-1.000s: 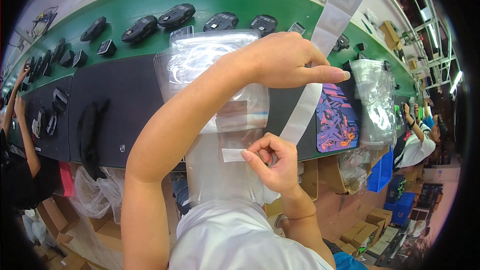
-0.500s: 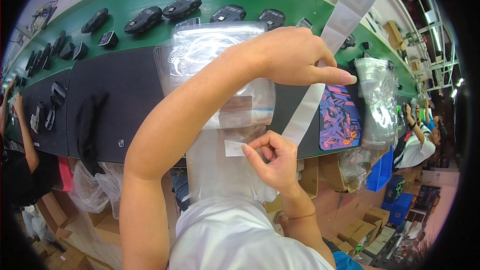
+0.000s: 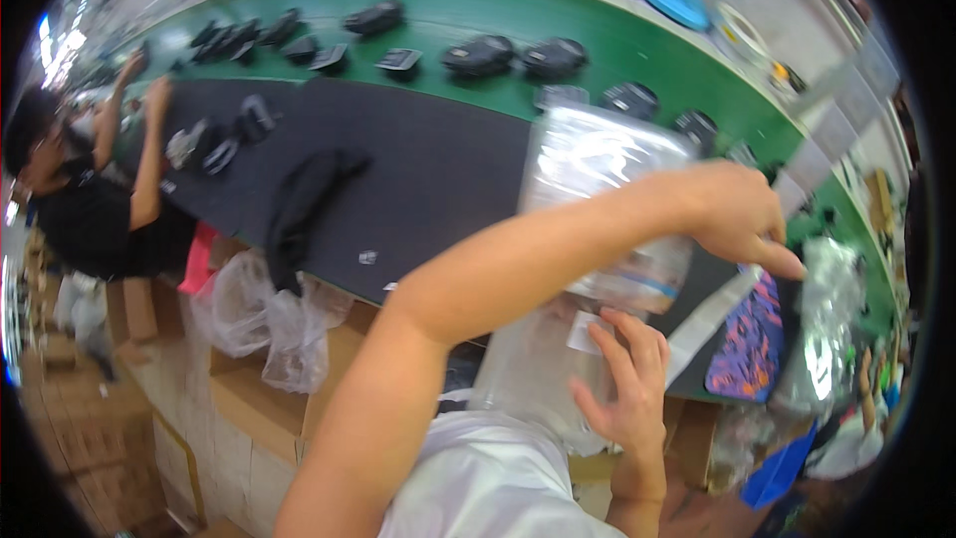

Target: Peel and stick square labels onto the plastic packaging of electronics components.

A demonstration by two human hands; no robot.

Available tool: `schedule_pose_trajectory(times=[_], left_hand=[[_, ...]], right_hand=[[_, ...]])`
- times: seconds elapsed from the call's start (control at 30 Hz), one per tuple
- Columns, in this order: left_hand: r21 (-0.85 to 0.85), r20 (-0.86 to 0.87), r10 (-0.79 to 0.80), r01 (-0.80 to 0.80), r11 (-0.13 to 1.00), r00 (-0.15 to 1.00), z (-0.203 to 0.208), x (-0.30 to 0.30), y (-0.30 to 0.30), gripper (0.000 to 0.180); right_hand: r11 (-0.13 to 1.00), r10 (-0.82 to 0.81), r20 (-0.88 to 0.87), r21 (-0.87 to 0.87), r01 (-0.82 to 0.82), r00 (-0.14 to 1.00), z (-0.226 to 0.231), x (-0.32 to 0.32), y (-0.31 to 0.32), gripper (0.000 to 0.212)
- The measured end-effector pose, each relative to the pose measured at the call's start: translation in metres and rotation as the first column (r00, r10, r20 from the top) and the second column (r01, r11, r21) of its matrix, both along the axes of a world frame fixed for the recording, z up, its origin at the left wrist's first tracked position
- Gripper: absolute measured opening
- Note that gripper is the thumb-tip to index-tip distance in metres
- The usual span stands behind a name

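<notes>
The right hand (image 3: pixel 632 384) is open with its thumb out to the side. Its fingertips are at a small white sticker (image 3: pixel 581 335), which lies on a big clear plastic bag (image 3: pixel 533 364). That bag hangs over the near edge of the green tabletop (image 3: pixel 438 0). The left hand (image 3: pixel 739 221) is farther up and to the right, by a long pale sticker strip (image 3: pixel 846 120). The strip goes behind this hand and down toward the right one. Most of its fingers are hidden, so I can't tell if they grip the strip.

The sticker might get wrinkled or go on crooked, because the bag is thin and floppy. The bag might slip too, since it looks slick and hangs past the edge. The strip could twist because it is long and bendy.

Past the hands, shiny bags (image 3: pixel 583 154) lie in a flat stack. A flat black mat (image 3: pixel 428 169) covers the near side. Toward the right end are a purple and orange pad (image 3: pixel 747 344) and crinkly clear bags (image 3: pixel 827 319). Black computer mice (image 3: pixel 478 57) with round backs sit toward the far edge. A soft black cloth (image 3: pixel 304 204) droops over the near edge, farther left.
</notes>
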State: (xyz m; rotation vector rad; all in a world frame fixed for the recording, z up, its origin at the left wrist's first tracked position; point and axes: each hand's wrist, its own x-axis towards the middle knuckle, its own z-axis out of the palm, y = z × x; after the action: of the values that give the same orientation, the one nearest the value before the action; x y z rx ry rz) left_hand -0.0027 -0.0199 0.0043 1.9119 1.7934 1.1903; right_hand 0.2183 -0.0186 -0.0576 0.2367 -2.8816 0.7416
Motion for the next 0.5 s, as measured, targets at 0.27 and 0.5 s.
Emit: schedule_pose_trajectory(times=[0.27,0.5], left_hand=[[0.03,0.035,-0.014,0.013,0.999,0.999,-0.006,0.005,0.012,0.061],[0.014,0.02,0.008,-0.008,1.0,1.0,0.001,-0.001,0.005,0.061]], right_hand=[[0.952,0.152,0.377,0.192,-0.238,0.914,0.023,0.015,0.003,0.107],[0.882,0.431,0.326,0.047,-0.469,0.842,0.042,0.015,0.02,0.072]])
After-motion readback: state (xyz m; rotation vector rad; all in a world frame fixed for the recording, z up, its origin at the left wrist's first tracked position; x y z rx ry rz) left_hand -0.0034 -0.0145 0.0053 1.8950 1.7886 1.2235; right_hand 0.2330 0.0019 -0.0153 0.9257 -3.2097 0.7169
